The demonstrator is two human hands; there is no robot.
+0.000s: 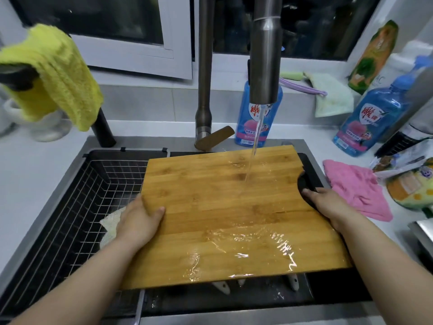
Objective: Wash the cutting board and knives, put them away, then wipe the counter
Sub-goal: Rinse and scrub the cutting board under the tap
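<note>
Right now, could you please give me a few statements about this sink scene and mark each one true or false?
1. Water from the faucet is running onto the bamboo cutting board. True.
2. Only one hand holds the board. False: the left hand grips its left edge and the right hand grips its right edge by the notch.
3. The pink cloth lies on the counter to the right of the sink. True.
4. The yellow cloth lies in the wire basket. False: it hangs over a dark fixture at the left, above the counter.
</note>
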